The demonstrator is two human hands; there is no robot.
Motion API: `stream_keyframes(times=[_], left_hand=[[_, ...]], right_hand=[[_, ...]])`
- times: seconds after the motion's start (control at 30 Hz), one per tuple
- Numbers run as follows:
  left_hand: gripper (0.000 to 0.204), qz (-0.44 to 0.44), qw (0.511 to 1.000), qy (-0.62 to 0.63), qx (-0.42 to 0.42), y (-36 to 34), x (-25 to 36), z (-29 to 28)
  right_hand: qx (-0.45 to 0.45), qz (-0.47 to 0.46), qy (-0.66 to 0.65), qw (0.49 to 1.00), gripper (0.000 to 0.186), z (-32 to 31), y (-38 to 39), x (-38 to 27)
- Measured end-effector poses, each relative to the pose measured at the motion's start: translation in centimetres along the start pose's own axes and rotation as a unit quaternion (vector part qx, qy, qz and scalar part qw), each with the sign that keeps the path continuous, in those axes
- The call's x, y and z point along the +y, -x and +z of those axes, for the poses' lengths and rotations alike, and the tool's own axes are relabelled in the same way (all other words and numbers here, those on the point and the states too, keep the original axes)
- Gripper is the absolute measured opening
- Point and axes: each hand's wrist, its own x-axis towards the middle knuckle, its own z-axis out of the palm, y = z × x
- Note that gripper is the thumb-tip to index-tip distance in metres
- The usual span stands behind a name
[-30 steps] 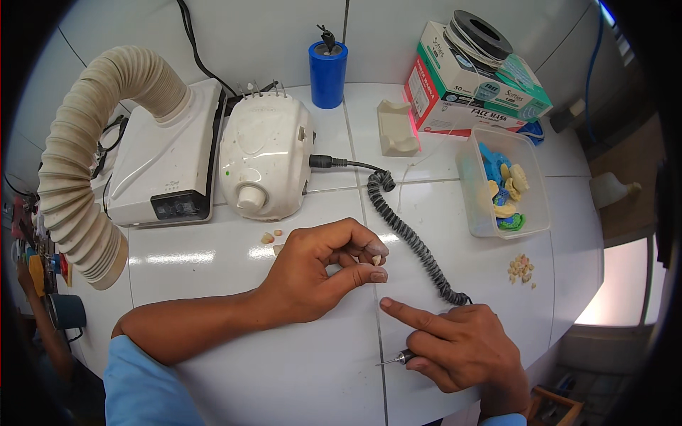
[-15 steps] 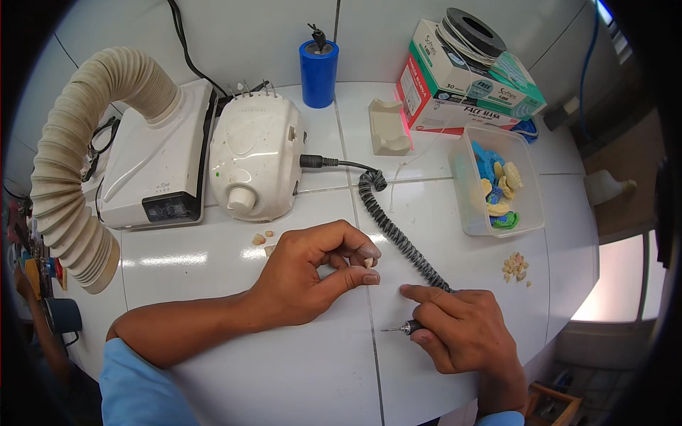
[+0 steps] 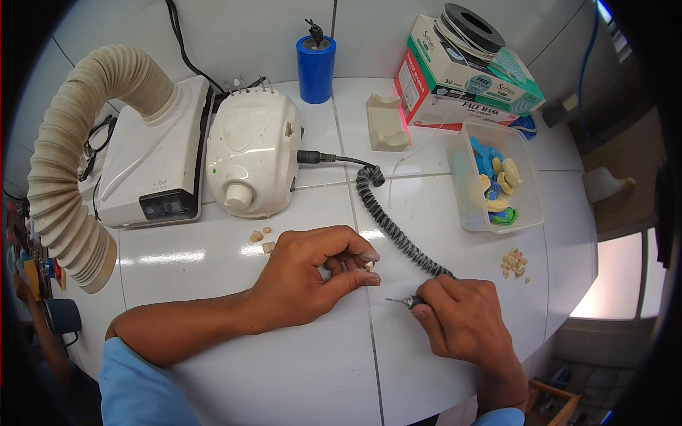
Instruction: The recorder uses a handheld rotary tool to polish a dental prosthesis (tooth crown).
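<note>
Hose mouth is well apart from your left hand; if that's suction, it may miss grindings. Thumb and forefinger pinch a small tooth-like piece, mostly hidden; a shallow grip could let it pop out. Coiled cord leads to your right hand: a snag could jerk the drill it's curled around. Bit sits near your left thumb; a slip could nick you.

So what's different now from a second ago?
The right hand has moved forward, away from the body, with the slim tool, and its outstretched index finger has curled in. The left hand still pinches the small pale piece.
</note>
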Motion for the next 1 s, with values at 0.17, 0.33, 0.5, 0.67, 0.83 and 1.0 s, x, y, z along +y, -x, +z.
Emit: stream_keyframes(times=[0.17, 0.33, 0.5, 0.67, 0.83, 1.0], left_hand=[[0.016, 0.024, 0.998, -0.058, 0.003, 0.0, -0.2, 0.6], [0.02, 0.029, 0.996, -0.08, -0.009, -0.1, -0.3, 0.6], [0.022, 0.023, 0.996, -0.08, -0.02, 0.0, 0.0, 0.7], [0.02, 0.006, 0.996, -0.089, -0.025, 0.1, -0.1, 0.8], [0.02, 0.024, 0.995, -0.096, -0.018, -0.3, -0.1, 0.5], [0.021, 0.032, 0.994, -0.098, -0.021, -0.4, -0.1, 0.5]], right_hand=[[0.066, 0.05, 0.011, 0.997, 0.028, 1.3, -0.8, 0.0], [0.078, 0.031, 0.037, 0.996, 0.03, 1.8, -1.1, -0.1], [0.063, 0.028, 0.054, 0.996, 0.032, 1.7, -1.1, -0.4], [0.073, 0.008, 0.064, 0.995, 0.033, 2.1, -1.3, -0.3], [0.058, 0.02, 0.061, 0.996, 0.032, 1.6, -1.6, -0.5], [0.058, 0.017, 0.064, 0.996, 0.032, 1.6, -1.7, -0.5]])
